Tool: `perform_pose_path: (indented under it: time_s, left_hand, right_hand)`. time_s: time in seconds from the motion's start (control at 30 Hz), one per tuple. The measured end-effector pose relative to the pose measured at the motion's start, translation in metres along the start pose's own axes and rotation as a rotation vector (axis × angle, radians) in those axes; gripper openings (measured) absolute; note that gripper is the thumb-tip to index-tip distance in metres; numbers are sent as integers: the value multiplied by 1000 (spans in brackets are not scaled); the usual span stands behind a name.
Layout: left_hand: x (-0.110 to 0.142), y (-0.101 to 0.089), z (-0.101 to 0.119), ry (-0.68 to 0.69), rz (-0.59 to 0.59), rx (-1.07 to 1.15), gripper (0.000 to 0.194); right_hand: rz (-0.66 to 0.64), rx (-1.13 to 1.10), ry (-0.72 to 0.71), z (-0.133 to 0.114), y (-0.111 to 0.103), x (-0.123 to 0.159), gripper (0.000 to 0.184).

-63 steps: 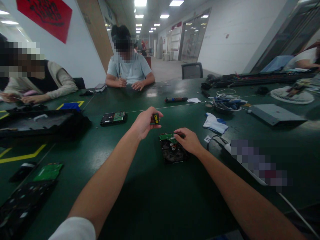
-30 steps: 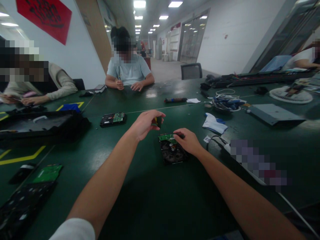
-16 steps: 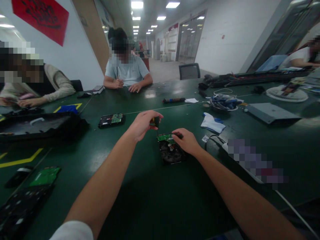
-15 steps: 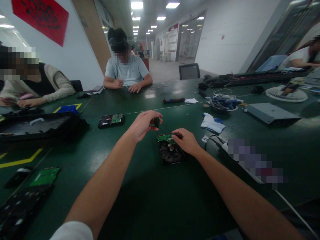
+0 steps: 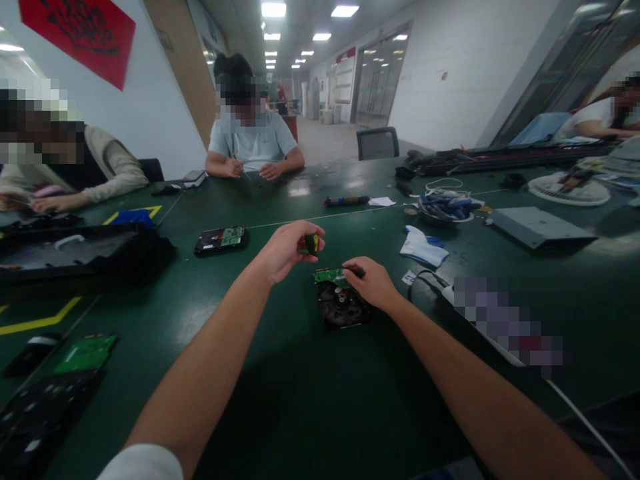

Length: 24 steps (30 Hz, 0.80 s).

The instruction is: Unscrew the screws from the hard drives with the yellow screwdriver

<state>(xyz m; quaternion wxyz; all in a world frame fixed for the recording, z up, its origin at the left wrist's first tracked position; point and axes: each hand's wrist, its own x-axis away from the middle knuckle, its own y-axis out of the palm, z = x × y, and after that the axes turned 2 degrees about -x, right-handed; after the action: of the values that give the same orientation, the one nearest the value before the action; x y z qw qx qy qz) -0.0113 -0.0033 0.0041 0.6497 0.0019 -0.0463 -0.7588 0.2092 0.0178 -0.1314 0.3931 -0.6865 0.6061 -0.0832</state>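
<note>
A hard drive (image 5: 345,303) lies on the dark green table in front of me, its green circuit board (image 5: 329,276) at the far end. My left hand (image 5: 293,248) is closed around the black and yellow handle of a screwdriver (image 5: 312,245), held just above the board's far left corner. Its tip is hard to make out. At the drive's right side, my right hand (image 5: 373,283) pinches a slim dark tool (image 5: 355,271) over the board. The fingers hide much of that tool, so its kind cannot be told.
Another hard drive (image 5: 221,241) lies to the left, with a loose green board (image 5: 86,354) nearer me. Right of my hands are a white and blue glove (image 5: 424,248), a power strip (image 5: 487,327) and a grey metal box (image 5: 540,227). A person (image 5: 253,143) sits opposite.
The screwdriver handle has turned in my left fingers, and its yellow part shows now. My right hand and the hard drive stay in place. The view has shifted very slightly.
</note>
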Motion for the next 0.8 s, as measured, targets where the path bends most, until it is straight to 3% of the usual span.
perform_pose_path:
  time_s: [0.13,0.33,0.47,0.57,0.8]
  left_hand:
    - [-1,3,0,-69,39,83,9]
    - [-1,0,-1,77,86,-65,18]
    - [0,1,0,-37,11,32,15]
    - [-1,3,-1,-83,25,115,10]
    - [0,2,-3,84,85,-34,18]
  right_hand:
    - [1,1,4,1,1,-1,16]
    - [4,-3,-1,1,1,-1,16]
    - [-3,6,-3,0,1,0,16]
    - [-7,6,6,0,0,0,17]
    - [0,9,-5,0,-1,0,16]
